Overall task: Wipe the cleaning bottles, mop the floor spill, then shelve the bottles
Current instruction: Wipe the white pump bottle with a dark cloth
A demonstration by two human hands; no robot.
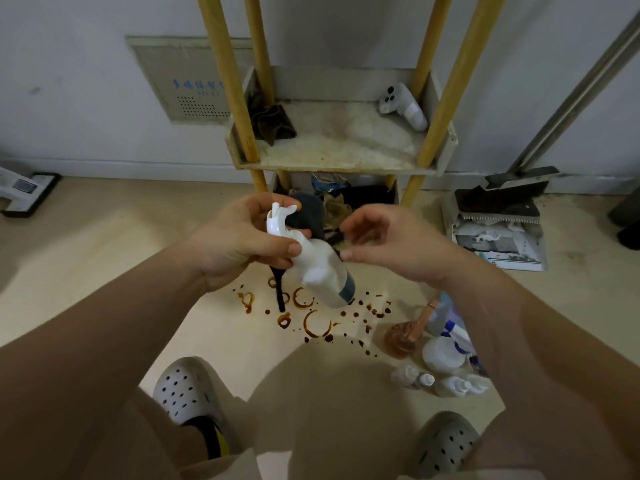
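Grips white pump bottle (322,271) by its neck in left hand (239,237). Holds right hand (391,244) just beside, fingers loosely curled.

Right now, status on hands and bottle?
Left hand grips white pump bottle by its neck. Right hand beside it, grip unclear. Brown spill on floor, unmopped.

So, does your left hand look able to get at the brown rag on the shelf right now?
Probably not yet: the left hand grips the white pump bottle. The brown rag lies uncovered on the shelf, partly behind a yellow post, so otherwise the way looks free.
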